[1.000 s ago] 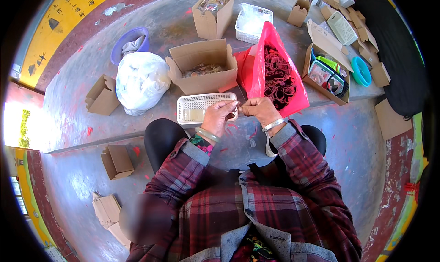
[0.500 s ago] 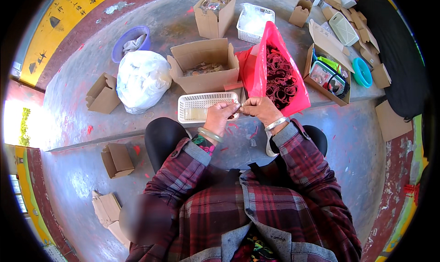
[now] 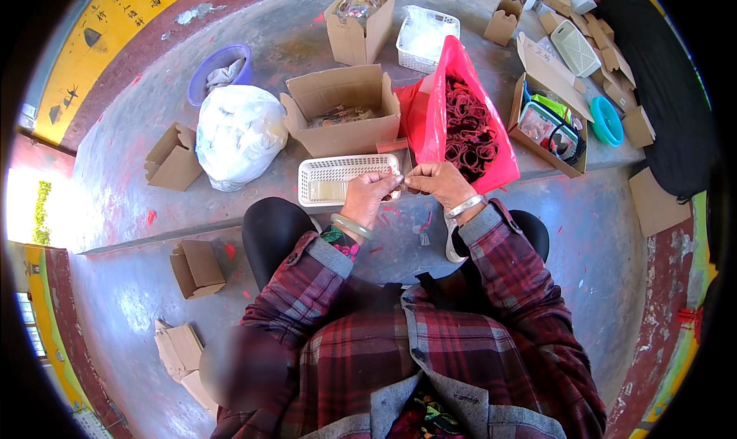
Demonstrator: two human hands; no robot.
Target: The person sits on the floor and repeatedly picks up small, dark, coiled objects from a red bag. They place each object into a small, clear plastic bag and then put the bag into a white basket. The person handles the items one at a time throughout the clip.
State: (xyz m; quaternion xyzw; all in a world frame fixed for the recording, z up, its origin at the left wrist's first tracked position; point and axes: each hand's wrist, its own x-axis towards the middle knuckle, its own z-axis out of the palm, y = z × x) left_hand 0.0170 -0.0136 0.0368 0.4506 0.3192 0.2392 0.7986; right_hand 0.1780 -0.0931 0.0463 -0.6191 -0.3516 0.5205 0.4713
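My left hand (image 3: 370, 193) and my right hand (image 3: 439, 184) meet fingertip to fingertip in front of me, both closed in a pinch. Between and just above the fingers shows a small see-through piece with a reddish edge (image 3: 393, 145), which looks like a clear plastic bag. What else the fingertips hold is too small to make out. Beside my left hand is a white perforated plastic basket (image 3: 313, 163), partly covered by that hand. A bright pink plastic bag (image 3: 502, 163) full of dark red looped bands (image 3: 470, 132) stands open just beyond my right hand.
Beyond the basket stands an open cardboard box (image 3: 338, 86) with packets inside. Left of it are a stuffed white plastic bag (image 3: 239, 136) and a purple basin (image 3: 201, 78). A carton (image 3: 549, 151) of assorted items and a turquoise basket (image 3: 606, 120) lie to the right. A step edge (image 3: 161, 236) crosses the floor.
Almost nothing differs. My fingertips have shifted very slightly, still pinched together at the same spot.
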